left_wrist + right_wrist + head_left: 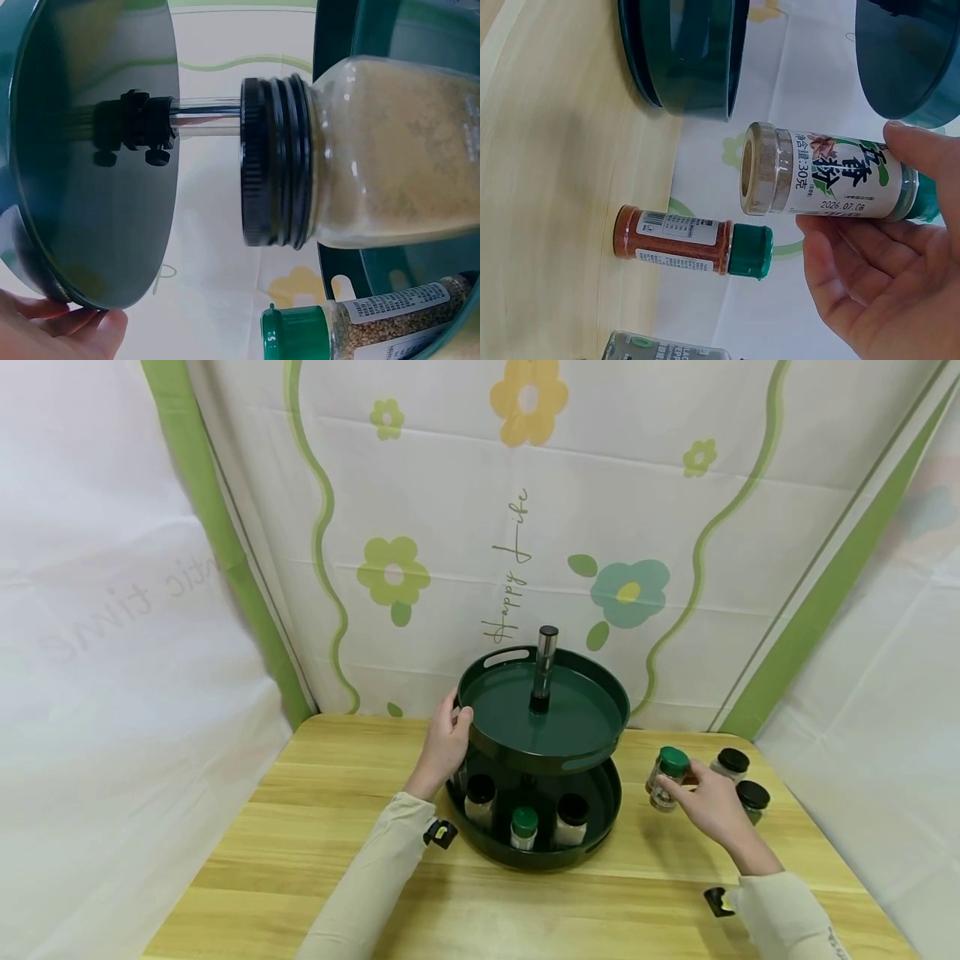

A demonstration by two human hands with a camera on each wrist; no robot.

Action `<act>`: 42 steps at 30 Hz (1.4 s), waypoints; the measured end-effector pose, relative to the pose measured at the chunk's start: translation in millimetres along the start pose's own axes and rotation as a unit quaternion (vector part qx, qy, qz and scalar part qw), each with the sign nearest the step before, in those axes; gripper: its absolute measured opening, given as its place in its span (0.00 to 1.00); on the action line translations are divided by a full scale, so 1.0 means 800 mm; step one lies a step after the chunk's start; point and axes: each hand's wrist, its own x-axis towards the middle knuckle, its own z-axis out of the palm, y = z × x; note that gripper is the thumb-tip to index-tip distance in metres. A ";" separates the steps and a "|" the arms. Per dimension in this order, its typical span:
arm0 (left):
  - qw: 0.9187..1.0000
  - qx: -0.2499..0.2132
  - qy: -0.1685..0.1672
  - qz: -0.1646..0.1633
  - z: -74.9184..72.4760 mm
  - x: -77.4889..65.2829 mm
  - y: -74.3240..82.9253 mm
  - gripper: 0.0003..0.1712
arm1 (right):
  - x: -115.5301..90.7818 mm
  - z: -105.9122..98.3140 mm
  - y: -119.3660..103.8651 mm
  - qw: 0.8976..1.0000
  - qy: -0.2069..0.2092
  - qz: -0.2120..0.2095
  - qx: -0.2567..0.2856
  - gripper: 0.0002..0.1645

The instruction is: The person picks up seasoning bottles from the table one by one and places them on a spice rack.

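Observation:
My left hand point(444, 745) grips the left rim of the upper tier of a dark green two-tier round tray point(543, 727), its thumb and fingertips at the edge. Pinched between the thumb and fingers of my right hand point(708, 803) is a green-capped spice jar point(844, 176) with a white label, held upright off the table. On the lower tier stand black-lidded jars point(572, 821) and a green-capped spice jar point(523, 827). One black-lidded jar point(397, 154) of pale powder fills much of the left wrist view, beside a green-capped jar of brown grains point(397, 315).
Behind the held jar, a green-capped jar of reddish powder point(679, 240) stands on the wooden table point(322, 827). Two black-lidded jars point(731, 762) point(752, 799) are to the right of it. A clear post point(546, 664) rises from the upper tier; a flower-printed curtain point(450, 493) hangs behind.

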 end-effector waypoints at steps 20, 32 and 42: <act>1.000 -0.002 0.000 -0.001 0.000 0.000 0.001 0.33 | 0.017 -0.021 -0.032 1.000 0.011 -0.010 0.006 0.29; 1.000 -0.002 -0.008 0.001 0.000 0.003 0.000 0.33 | 0.035 -0.051 -0.067 0.999 0.016 -0.003 0.036 0.34; 1.000 -0.010 -0.003 0.007 0.001 0.002 0.001 0.33 | 0.044 -0.065 -0.088 0.997 0.061 -0.023 0.050 0.30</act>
